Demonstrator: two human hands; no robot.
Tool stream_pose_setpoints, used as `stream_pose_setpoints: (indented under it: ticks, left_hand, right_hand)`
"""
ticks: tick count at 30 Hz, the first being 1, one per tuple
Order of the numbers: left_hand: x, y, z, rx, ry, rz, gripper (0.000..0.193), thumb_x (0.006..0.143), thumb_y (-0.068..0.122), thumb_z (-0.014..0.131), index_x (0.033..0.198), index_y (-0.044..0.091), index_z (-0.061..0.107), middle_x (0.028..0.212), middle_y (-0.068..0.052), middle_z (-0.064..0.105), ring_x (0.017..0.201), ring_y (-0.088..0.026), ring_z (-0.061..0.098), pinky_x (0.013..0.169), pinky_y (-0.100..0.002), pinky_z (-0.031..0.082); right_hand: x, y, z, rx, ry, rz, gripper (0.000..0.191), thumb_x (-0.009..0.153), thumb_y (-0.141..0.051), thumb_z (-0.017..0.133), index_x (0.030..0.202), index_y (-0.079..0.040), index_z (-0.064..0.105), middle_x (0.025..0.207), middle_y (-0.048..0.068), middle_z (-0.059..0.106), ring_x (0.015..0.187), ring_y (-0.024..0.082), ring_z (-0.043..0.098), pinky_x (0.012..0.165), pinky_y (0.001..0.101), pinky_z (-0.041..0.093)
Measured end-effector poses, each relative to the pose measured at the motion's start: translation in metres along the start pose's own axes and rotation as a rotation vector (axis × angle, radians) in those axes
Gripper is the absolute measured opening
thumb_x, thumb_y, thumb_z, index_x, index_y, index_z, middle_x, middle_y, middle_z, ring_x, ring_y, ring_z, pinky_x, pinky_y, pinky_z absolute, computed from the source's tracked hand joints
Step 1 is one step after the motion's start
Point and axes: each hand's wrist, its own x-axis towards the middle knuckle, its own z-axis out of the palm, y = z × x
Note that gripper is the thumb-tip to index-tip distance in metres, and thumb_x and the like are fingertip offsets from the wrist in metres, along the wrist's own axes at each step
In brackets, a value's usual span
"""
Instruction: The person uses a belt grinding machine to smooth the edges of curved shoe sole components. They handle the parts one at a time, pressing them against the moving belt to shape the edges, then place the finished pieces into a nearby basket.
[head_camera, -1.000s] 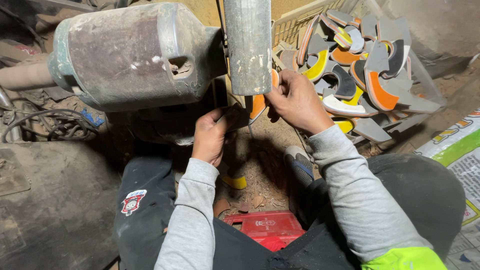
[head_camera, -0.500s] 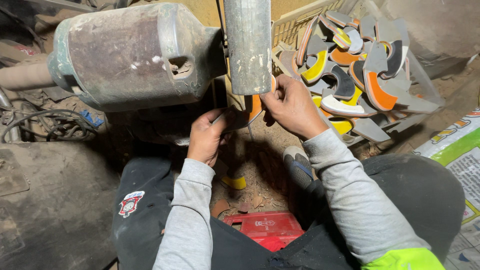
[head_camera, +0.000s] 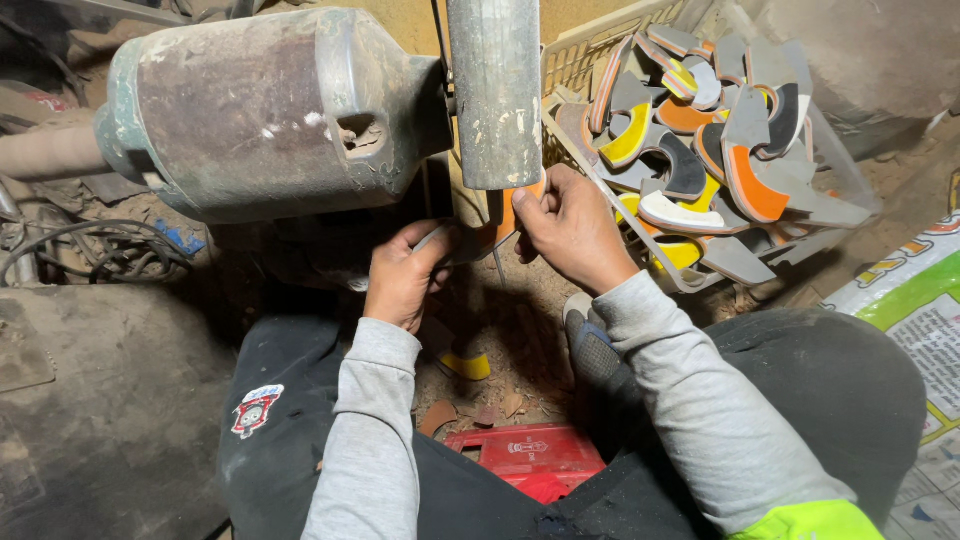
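Both hands pinch a thin, flat orange-and-grey curved piece (head_camera: 497, 222) under the grey grinding drum (head_camera: 495, 90) — left hand (head_camera: 405, 275) at its near-left edge, right hand (head_camera: 572, 225) on its right — it looks light, stiff, safest gripped by edges.

The right hand (head_camera: 572, 228) has slid leftward, pressing the orange piece (head_camera: 508, 208) under the grey wheel (head_camera: 495, 90).

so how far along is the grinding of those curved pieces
Done: cannot tell which pieces are finished. In hand: left hand and right hand press one orange piece under the grinding wheel. Left: perhaps the crate heaped with curved pieces.
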Motion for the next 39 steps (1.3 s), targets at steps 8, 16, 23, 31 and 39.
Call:
stream_pose_setpoints:
  ticks: [8, 16, 23, 31, 39]
  left_hand:
    - [-0.003, 0.005, -0.003, 0.030, 0.024, -0.010, 0.029, 0.084, 0.021, 0.078, 0.107, 0.002, 0.076, 0.073, 0.003, 0.066, 0.054, -0.004, 0.050, 0.049, -0.020, 0.038]
    - [-0.005, 0.009, -0.010, 0.121, 0.007, 0.011, 0.029, 0.085, 0.023, 0.077, 0.106, 0.003, 0.078, 0.074, 0.003, 0.067, 0.054, -0.004, 0.050, 0.049, -0.020, 0.038]
    - [-0.004, 0.006, -0.016, 0.149, -0.018, 0.017, 0.033, 0.085, 0.026, 0.077, 0.109, 0.005, 0.078, 0.079, 0.003, 0.070, 0.057, -0.003, 0.052, 0.051, -0.020, 0.040]
    - [-0.002, 0.003, -0.025, 0.163, -0.039, 0.014, 0.032, 0.085, 0.025, 0.078, 0.109, 0.004, 0.080, 0.080, 0.002, 0.070, 0.058, -0.004, 0.053, 0.053, -0.020, 0.041]
    - [-0.024, 0.024, -0.036, 0.180, -0.005, 0.198, 0.030, 0.080, 0.014, 0.081, 0.108, 0.005, 0.075, 0.080, 0.001, 0.072, 0.060, -0.005, 0.058, 0.054, -0.021, 0.044]
  right_hand:
    - [-0.008, 0.004, 0.010, -0.003, 0.058, 0.024, 0.024, 0.096, -0.021, 0.064, 0.091, 0.002, 0.060, 0.060, 0.000, 0.062, 0.050, 0.008, 0.064, 0.047, 0.0276, 0.051]
    - [-0.013, 0.010, 0.016, -0.188, 0.164, -0.029, 0.028, 0.094, -0.026, 0.069, 0.088, 0.000, 0.064, 0.060, 0.002, 0.059, 0.053, 0.009, 0.053, 0.051, 0.0297, 0.046]
    - [-0.017, 0.016, 0.022, -0.151, 0.175, -0.035, 0.028, 0.094, -0.026, 0.069, 0.089, 0.001, 0.063, 0.062, 0.003, 0.061, 0.055, 0.008, 0.054, 0.053, 0.0288, 0.047]
    - [-0.026, 0.022, 0.028, -0.145, 0.186, -0.048, 0.030, 0.095, -0.026, 0.070, 0.089, 0.003, 0.060, 0.065, 0.003, 0.061, 0.056, 0.008, 0.057, 0.054, 0.0282, 0.049]
    - [-0.024, 0.032, -0.002, 0.250, -0.409, 0.322, 0.024, 0.089, -0.023, 0.067, 0.097, -0.001, 0.070, 0.075, 0.001, 0.075, 0.066, 0.010, 0.073, 0.059, 0.0309, 0.060]
